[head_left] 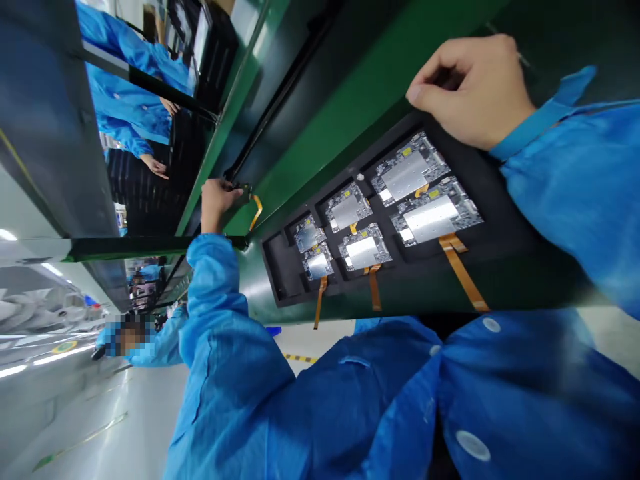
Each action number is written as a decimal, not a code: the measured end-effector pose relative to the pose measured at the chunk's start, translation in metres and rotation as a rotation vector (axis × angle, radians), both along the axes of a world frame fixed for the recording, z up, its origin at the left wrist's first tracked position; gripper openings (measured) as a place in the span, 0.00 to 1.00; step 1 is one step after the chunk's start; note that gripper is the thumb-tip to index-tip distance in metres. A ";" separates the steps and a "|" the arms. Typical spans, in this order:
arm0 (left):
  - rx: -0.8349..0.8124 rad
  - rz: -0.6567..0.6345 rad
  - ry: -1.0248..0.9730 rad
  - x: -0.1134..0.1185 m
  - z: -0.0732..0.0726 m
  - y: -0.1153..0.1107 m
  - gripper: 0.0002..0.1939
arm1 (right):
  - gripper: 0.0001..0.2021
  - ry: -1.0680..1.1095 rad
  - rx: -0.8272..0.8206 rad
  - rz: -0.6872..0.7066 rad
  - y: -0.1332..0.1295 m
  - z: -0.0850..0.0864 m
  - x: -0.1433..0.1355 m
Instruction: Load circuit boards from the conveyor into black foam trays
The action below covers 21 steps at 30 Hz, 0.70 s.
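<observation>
At the left, my left hand (219,202) pinches the edge of a small dark circuit board (244,191), mostly hidden by the fingers. An orange flex cable (257,212) hangs from that board over the green bench. My right hand (470,90) hovers past the far right corner of a black tray (280,270), thumb and forefinger pressed together. Whatever those fingertips hold, if anything, is hidden. Several circuit boards (361,252) with silver shields lie in pairs in the tray's pockets. Orange flex cables (463,270) from the nearer boards reach over the tray's front edge.
A green bench surface (350,100) runs diagonally, with a dark channel (285,93) along it. Across a metal frame, a co-worker's blue sleeves (135,87) and hands show beside stacked black trays (145,190). Another person (155,343) is farther off at the left.
</observation>
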<state>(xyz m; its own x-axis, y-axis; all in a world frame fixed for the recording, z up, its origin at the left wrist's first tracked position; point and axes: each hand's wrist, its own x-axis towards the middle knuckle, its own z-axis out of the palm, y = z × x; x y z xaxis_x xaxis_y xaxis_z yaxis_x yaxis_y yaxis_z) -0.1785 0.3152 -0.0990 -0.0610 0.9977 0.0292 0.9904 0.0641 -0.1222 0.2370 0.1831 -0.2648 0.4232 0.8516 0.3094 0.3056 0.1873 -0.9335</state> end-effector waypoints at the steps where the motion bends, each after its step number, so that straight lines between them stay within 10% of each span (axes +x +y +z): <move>1: 0.061 -0.063 -0.069 0.012 -0.002 -0.012 0.12 | 0.06 0.009 0.033 -0.003 0.000 0.000 0.001; 10: 0.476 -0.413 -0.801 0.122 -0.056 -0.139 0.21 | 0.06 -0.284 0.700 0.082 -0.042 0.039 -0.009; 21: 0.775 -0.904 -0.849 0.144 -0.102 -0.169 0.19 | 0.03 -0.164 0.508 0.331 -0.047 0.018 -0.039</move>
